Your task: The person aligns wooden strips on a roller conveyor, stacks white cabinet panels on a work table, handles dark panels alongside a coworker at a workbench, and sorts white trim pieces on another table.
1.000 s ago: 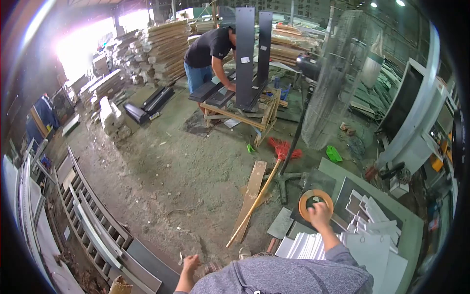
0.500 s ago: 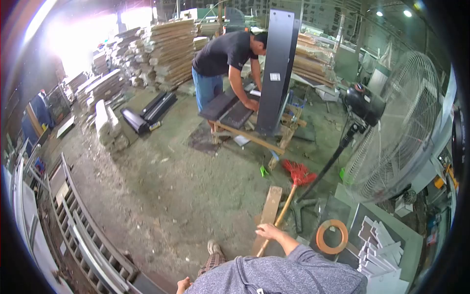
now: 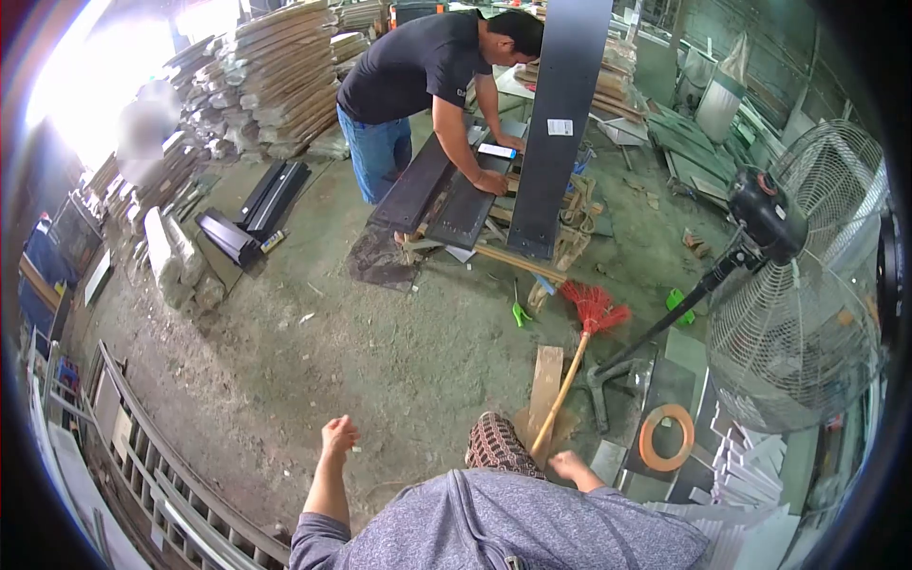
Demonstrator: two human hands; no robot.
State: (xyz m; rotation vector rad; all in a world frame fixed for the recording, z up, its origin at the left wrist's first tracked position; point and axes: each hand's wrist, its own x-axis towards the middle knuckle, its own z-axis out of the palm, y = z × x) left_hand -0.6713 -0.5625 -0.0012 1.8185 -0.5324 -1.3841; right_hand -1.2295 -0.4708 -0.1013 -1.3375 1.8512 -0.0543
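My left hand (image 3: 339,436) is held out over the bare floor with its fingers curled in, and nothing shows in it. My right hand (image 3: 569,466) is low near my body, loosely closed, with no object visible in it. Just left of that hand runs the wooden handle of a broom (image 3: 562,389); the hand looks apart from it. The broom's red bristles (image 3: 594,309) point away from me. A wooden board (image 3: 545,380) lies on the floor beside the handle. My knee, in patterned trousers (image 3: 496,441), is between my hands.
A co-worker (image 3: 418,85) bends over dark panels (image 3: 465,214) on a low wooden stand, behind a tall upright panel (image 3: 568,104). A large fan (image 3: 798,285) stands right, near an orange tape roll (image 3: 667,438) and white pieces (image 3: 746,465). Metal frames (image 3: 171,465) lie left.
My left hand has come up and forward into view. My right hand has moved off the broom handle to its right. The view has shifted closer to the co-worker.
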